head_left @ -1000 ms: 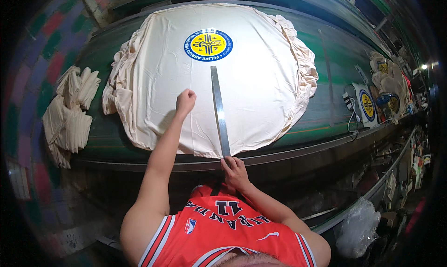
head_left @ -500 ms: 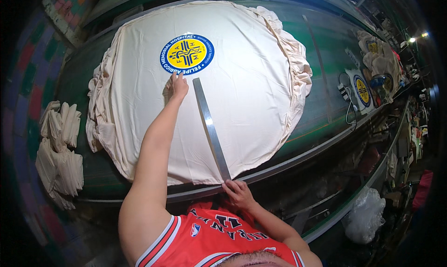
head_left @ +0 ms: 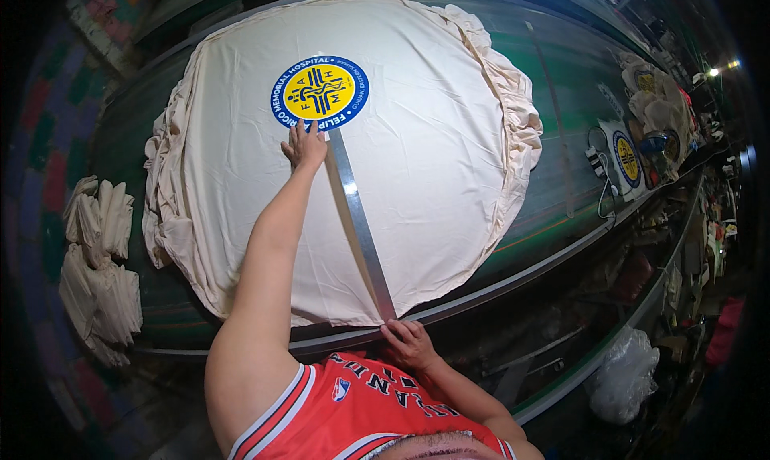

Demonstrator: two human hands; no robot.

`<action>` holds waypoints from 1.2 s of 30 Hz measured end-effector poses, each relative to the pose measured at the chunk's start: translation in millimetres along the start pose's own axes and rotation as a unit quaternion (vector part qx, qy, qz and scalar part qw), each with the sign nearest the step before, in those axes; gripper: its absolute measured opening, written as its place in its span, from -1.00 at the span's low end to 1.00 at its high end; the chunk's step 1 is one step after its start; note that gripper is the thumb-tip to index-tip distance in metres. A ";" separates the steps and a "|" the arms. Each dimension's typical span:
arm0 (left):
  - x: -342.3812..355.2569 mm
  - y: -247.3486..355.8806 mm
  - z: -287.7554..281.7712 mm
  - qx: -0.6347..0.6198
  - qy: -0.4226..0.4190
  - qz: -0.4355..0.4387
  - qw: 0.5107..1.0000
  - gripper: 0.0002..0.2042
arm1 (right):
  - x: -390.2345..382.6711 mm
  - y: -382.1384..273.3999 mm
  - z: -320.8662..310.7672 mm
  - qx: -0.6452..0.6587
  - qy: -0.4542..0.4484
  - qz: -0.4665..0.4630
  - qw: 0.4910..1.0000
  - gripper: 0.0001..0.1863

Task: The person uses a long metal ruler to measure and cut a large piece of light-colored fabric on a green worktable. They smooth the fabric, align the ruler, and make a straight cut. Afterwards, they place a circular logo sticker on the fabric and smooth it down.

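Observation:
A large cream cloth (head_left: 433, 171) with gathered edges lies spread over the green table. On its upper middle sits a round blue-and-yellow emblem (head_left: 322, 93). My left hand (head_left: 305, 147) rests with fingers apart at the emblem's lower edge, fingertips overlapping its rim. From beside that hand a flat metal bar (head_left: 357, 211), like a straightedge, runs across the cloth to the near table edge. My right hand (head_left: 409, 344) has its fingers closed around the bar's near end, at the cloth's front edge; part of this grip is hidden.
Folded cream cloths (head_left: 100, 267) are stacked at the left end of the green table (head_left: 553, 147). Farther right lie another emblem piece (head_left: 626, 159), a white cable (head_left: 603, 195) and more bunched cloth (head_left: 654, 99). A clear plastic bag (head_left: 624, 376) hangs low at the right.
The bar's far end has come up to the emblem's lower edge, next to my left hand. My left fingers have spread more. My right hand stays by the bar's near end.

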State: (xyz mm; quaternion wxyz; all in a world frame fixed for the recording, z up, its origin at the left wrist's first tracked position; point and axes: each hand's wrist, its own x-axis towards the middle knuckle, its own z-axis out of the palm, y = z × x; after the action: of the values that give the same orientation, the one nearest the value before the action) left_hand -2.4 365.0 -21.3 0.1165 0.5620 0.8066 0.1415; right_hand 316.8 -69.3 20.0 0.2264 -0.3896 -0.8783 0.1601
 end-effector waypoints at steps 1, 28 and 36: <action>-1.0 0.0 -0.1 -0.006 0.002 0.005 1.000 -0.54 | 0.9 0.6 -0.4 -0.003 -0.003 0.000 1.000 -0.42; -36.3 2.5 -9.3 0.065 0.024 0.010 0.998 -0.50 | 2.0 -7.6 -1.8 -0.014 -0.007 0.019 1.000 -0.39; -34.8 -0.4 -4.3 0.073 0.052 0.010 0.996 -0.50 | 2.4 -6.1 0.6 -0.008 0.013 0.007 1.000 -0.37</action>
State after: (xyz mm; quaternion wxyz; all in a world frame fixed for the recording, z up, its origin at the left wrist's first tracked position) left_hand 7.7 331.7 -16.4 0.0320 0.5690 0.8141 0.1122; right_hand 311.3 -71.5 22.9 0.2338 -0.3996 -0.8736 0.1499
